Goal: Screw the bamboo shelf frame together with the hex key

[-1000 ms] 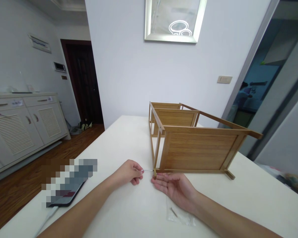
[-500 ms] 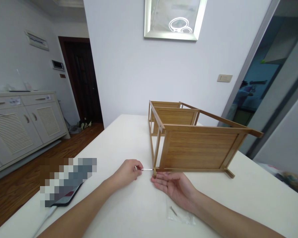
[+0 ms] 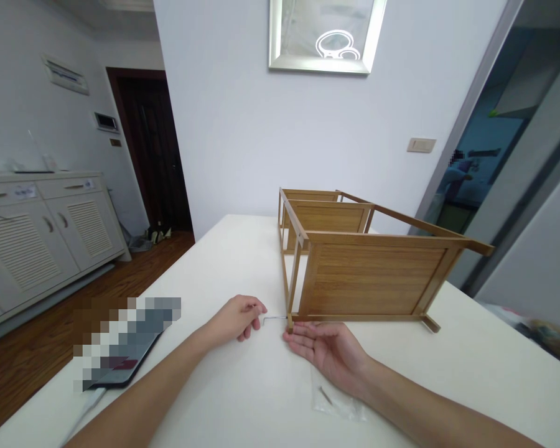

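A brown wooden shelf rack lies on its side on the white table. A thin hex key points into the rack's near left corner, its bent end toward my left hand. The fingers of that hand are curled but apart, just beside the bent end, which shows free of them. My right hand is palm up at the same corner, its fingers stretched out along the bottom bar and touching the leg end. Under its wrist side lies a clear plastic bag with a screw in it.
A phone with a white cable lies at the table's left edge. Behind the rack stands a wall with a framed picture. A white cabinet is at the left; another person shows through the doorway at the right.
My left fingers have loosened from the hex key and shifted slightly left, so its bent end now shows. My right hand and the rack keep their places.
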Motion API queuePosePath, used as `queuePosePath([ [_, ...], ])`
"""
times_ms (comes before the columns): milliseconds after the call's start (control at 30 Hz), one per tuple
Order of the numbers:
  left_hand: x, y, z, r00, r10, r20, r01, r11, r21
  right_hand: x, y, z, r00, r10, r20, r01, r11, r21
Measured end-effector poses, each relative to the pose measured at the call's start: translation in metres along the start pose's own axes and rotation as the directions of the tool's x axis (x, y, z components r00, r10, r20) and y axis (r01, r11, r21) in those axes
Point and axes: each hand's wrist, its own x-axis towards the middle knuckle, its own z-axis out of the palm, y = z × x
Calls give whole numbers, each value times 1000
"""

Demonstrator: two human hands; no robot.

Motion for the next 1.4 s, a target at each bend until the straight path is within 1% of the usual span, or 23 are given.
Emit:
queuePosePath([
  [67, 1, 0, 1, 992, -128, -7, 127, 987, -100, 0, 0, 0, 1000, 2, 1, -2, 1000, -2],
  [133, 1, 0, 3, 980, -200, -11, 197, 973, -117, 0, -1, 1, 1000, -1, 2, 1, 1000, -4],
  [400, -3, 11, 12, 952, -302, 48, 305, 948, -94, -1, 0, 3, 1000, -18, 6, 19, 1000, -20],
  [767, 0, 16, 8, 936, -335, 111, 347, 929, -125, 0, 0, 1, 1000, -10, 27, 10, 1000, -7],
  [1400, 4, 14, 9, 932, -343, 117, 362, 903, -232, 0, 0, 1, 1000, -15, 15, 16, 999, -31],
])
